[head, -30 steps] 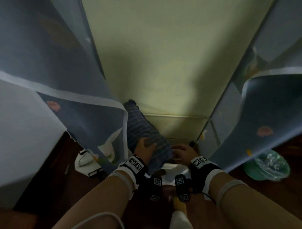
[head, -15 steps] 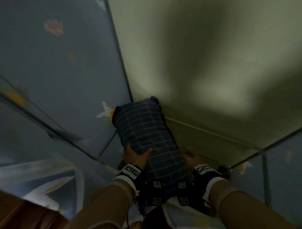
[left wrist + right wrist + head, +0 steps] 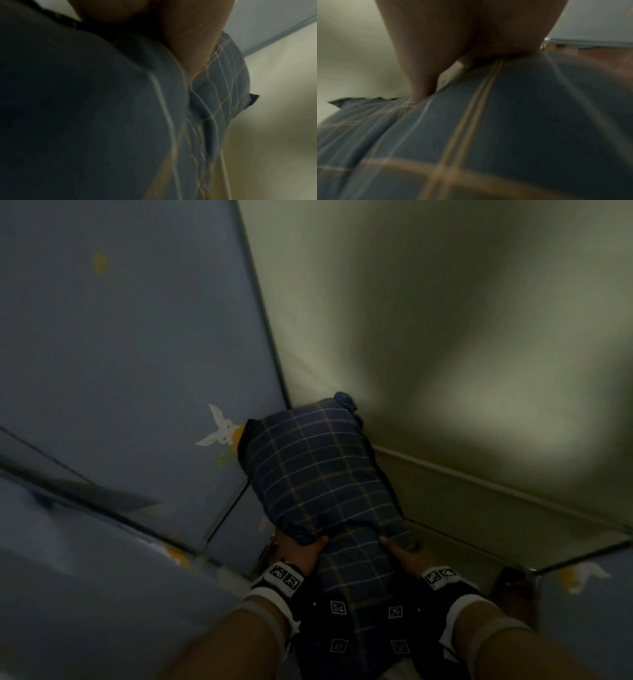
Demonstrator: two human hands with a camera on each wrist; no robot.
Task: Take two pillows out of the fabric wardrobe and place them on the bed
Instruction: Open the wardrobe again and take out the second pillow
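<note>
A dark blue plaid pillow (image 3: 318,474) stands on end in the far left corner inside the fabric wardrobe (image 3: 120,371). My left hand (image 3: 301,553) grips its left side, thumb over the front. On the other side my right hand (image 3: 404,553) holds it, thumb pressed into the cloth. In the left wrist view the pillow (image 3: 214,94) fills the frame under my left hand (image 3: 193,44). The right wrist view shows the plaid pillow (image 3: 488,135) close up with my right hand (image 3: 450,47) squeezing it. Only one pillow is in view.
The wardrobe's blue printed side panel with a rabbit (image 3: 219,429) is on the left. Its pale green back wall (image 3: 445,337) rises behind the pillow. A thin metal frame bar (image 3: 582,556) runs at the lower right. The light is dim.
The view has pushed in past the curtain flaps into the wardrobe. Both hands have closed tighter on the pillow's sides, and it now pinches in between them.
</note>
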